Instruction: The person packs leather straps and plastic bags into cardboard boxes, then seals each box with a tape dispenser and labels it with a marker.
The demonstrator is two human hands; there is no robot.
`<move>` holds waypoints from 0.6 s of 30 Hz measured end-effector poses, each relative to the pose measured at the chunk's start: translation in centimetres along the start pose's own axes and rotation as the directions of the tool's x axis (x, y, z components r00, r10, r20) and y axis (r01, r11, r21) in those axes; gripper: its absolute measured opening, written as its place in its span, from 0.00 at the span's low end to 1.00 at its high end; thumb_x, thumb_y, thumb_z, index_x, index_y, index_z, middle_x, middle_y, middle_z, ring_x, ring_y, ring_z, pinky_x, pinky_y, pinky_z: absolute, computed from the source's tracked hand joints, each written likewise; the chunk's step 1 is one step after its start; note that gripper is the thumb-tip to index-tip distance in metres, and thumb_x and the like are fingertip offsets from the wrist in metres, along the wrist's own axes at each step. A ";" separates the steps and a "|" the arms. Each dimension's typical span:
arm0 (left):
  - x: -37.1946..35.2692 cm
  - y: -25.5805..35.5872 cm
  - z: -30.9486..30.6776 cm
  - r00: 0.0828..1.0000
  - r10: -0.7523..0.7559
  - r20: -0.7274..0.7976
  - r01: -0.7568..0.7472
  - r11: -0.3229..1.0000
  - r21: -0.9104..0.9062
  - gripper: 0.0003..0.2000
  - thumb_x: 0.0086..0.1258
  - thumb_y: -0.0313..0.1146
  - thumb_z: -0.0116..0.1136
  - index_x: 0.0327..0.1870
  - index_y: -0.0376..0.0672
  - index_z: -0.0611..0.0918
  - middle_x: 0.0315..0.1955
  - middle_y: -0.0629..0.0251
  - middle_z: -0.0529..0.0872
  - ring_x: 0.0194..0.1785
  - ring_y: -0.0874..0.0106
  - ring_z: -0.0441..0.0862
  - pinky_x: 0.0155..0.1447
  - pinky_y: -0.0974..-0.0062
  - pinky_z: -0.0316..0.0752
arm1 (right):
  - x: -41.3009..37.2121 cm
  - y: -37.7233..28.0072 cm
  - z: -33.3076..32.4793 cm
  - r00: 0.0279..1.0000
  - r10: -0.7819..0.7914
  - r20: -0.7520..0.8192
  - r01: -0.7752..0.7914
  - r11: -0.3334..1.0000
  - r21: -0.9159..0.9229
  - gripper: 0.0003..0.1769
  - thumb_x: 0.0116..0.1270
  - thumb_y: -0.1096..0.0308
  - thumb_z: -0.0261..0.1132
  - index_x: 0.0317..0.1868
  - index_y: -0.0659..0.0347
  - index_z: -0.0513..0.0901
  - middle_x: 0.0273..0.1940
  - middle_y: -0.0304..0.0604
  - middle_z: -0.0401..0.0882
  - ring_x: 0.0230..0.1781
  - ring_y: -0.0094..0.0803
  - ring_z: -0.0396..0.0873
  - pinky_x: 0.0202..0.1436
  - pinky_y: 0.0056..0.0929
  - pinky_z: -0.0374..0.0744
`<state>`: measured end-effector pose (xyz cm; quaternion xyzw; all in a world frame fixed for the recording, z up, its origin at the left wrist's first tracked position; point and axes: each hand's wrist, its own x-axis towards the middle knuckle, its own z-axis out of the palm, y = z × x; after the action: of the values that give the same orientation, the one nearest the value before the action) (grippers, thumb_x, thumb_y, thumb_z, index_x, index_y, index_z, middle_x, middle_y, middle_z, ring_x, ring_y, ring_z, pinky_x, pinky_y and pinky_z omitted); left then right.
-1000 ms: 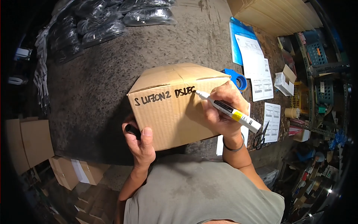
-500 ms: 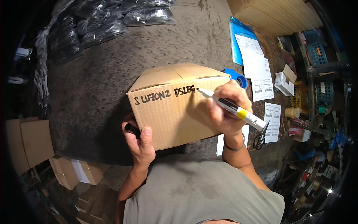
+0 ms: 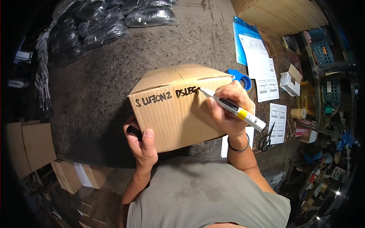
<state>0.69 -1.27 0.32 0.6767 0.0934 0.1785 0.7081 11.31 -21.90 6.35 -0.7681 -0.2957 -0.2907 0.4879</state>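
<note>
Carton [image 3: 175,127] on desk [image 3: 95,83], black lettering [image 3: 154,100] reads "S LUZON2 DSLEG". Right hand [image 3: 232,108]: fingers closed round white marker [image 3: 242,113], tip at lettering's end. Left hand [image 3: 143,148]: fingers gripping carton's left edge, black cap [image 3: 134,131].

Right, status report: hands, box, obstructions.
Right hand grips marker at end of lettering. Left hand steadies box, also holding black cap. Nothing visible blocking marker.

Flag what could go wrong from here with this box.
The right hand might smear the lettering close to its marker. The left hand holds the box near one lower corner along with a black cap, so the box might shift, skewing the writing, or the cap could drop.
</note>
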 end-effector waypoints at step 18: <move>-0.2 -0.4 -0.3 1.000 0.021 0.001 -0.021 1.000 0.019 0.16 0.68 0.39 0.55 0.46 0.36 0.68 0.45 0.61 0.71 0.47 0.74 0.66 0.54 0.70 0.64 | -1.0 0.9 -1.4 0.988 0.016 -0.154 -0.010 0.999 0.041 0.16 0.49 0.81 0.71 0.36 0.62 0.75 0.27 0.42 0.78 0.23 0.30 0.73 0.31 0.27 0.71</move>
<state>0.43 -1.13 -0.08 0.6843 0.0878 0.1848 0.6999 11.06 -23.64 5.61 -0.7351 -0.2580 -0.3400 0.5267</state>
